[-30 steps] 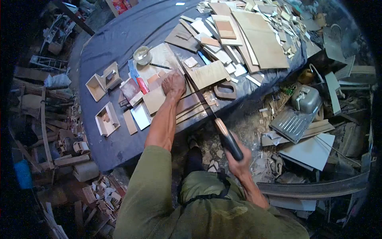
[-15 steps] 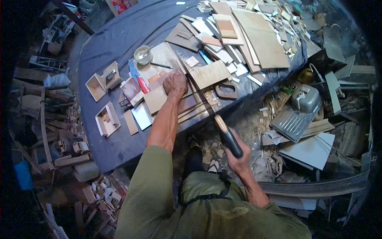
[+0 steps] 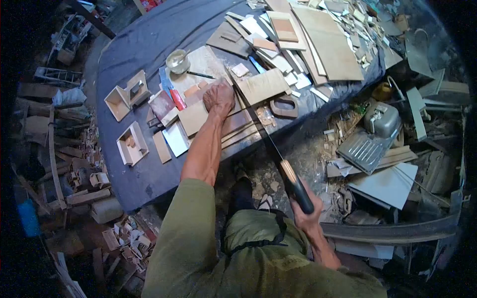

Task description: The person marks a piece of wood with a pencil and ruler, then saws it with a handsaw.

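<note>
A handsaw [image 3: 271,146] is in my right hand [image 3: 307,203], whose fingers wrap its black handle near the table's front edge. Its dark blade slants up and left across the work, just right of my left hand [image 3: 218,97]. That hand is closed and bears down on a flat wooden board [image 3: 194,118]; its fingertips are hidden. On the blade's other side lies a pale plywood piece [image 3: 266,87]. Whether board and piece are joined cannot be seen. A loose wooden saw handle [image 3: 284,106] rests close to the blade.
A dark cloth [image 3: 144,184] covers the table. Left of my hands are small wooden boxes [image 3: 132,144], a red-and-blue tool [image 3: 177,99] and a tub [image 3: 178,61]. Wood offcuts [image 3: 293,59] pile up at the back right. A metal sink [image 3: 370,141] lies among floor scraps.
My right hand has drawn the saw back, down and to the right, so more blade shows before the table edge. My left hand stays in place on the board.
</note>
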A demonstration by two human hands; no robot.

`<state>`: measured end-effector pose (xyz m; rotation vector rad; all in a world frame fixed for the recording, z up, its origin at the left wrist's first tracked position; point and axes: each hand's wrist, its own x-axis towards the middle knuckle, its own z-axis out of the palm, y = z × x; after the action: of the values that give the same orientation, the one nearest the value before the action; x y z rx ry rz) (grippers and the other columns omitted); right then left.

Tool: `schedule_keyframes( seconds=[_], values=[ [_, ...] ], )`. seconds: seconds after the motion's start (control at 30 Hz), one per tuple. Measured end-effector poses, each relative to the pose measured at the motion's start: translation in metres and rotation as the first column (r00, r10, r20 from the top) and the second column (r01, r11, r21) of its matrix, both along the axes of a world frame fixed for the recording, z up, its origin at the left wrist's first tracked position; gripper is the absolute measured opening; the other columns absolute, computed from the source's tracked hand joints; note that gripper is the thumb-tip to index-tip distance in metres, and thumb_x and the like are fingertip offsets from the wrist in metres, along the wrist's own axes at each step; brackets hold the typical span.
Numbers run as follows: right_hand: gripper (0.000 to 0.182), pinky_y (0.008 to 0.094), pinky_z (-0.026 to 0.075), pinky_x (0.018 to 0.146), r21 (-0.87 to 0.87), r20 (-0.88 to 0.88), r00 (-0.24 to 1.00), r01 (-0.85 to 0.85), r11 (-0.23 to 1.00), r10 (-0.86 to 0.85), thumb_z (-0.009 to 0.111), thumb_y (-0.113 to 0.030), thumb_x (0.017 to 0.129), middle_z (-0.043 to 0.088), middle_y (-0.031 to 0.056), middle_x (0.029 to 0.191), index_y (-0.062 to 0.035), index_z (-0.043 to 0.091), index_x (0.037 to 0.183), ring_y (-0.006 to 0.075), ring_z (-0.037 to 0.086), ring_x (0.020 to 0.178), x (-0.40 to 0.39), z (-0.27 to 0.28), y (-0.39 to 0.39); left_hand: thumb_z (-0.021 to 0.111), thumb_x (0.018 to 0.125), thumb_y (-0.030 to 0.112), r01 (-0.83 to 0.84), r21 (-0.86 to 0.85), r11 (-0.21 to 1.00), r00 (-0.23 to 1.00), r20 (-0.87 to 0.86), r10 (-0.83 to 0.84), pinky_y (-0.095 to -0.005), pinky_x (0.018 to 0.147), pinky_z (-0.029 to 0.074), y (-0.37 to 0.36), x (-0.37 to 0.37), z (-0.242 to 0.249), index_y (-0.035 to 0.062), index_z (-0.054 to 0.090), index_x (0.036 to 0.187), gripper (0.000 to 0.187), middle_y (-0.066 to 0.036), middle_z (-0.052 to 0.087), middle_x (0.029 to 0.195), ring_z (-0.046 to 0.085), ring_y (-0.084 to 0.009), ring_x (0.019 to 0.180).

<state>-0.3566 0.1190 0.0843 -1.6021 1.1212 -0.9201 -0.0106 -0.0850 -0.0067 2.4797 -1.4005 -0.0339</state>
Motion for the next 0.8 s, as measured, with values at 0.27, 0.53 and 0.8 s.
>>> schedule_keyframes(
  seconds=[0.27,0.53,0.8],
  values=[
    [0.055,0.0274,0.053,0.072,-0.095,0.028,0.998,0.060,0.994,-0.058,0.070,0.000,0.079,0.073,0.0135,0.099,-0.0038,0.061,0.133,0.0146,0.069,0.079,0.050,-0.001,-0.071,0.037,0.100,0.030,0.113,-0.031,0.993,0.990,0.092,-0.110,-0.0502,0.080,0.055,0.006,0.003,-0.007,0.0013,0.076,0.095,0.049,-0.022,0.073,0.095,0.072,-0.0400,0.089],
    [0.058,0.0285,0.055,0.072,-0.175,0.042,0.982,0.187,0.967,-0.182,0.074,-0.001,0.078,0.074,0.0160,0.097,-0.0045,0.060,0.135,0.0147,0.072,0.078,0.038,-0.003,-0.045,0.061,0.085,0.038,0.048,-0.197,0.979,0.998,0.054,-0.038,-0.0493,0.077,0.053,-0.001,0.022,-0.053,0.0075,0.073,0.084,0.032,-0.018,0.072,0.090,0.071,-0.0365,0.086],
    [0.058,0.0290,0.055,0.076,-0.150,-0.048,0.990,0.121,0.981,-0.130,0.072,0.001,0.075,0.075,0.0169,0.102,-0.0023,0.062,0.133,0.0176,0.074,0.082,-0.002,-0.003,-0.033,0.059,0.086,0.033,-0.042,0.008,0.999,0.995,-0.088,0.042,-0.0492,0.078,0.054,-0.006,0.006,-0.012,0.0036,0.071,0.092,0.032,-0.021,0.071,0.094,0.069,-0.0407,0.088]
  ],
)
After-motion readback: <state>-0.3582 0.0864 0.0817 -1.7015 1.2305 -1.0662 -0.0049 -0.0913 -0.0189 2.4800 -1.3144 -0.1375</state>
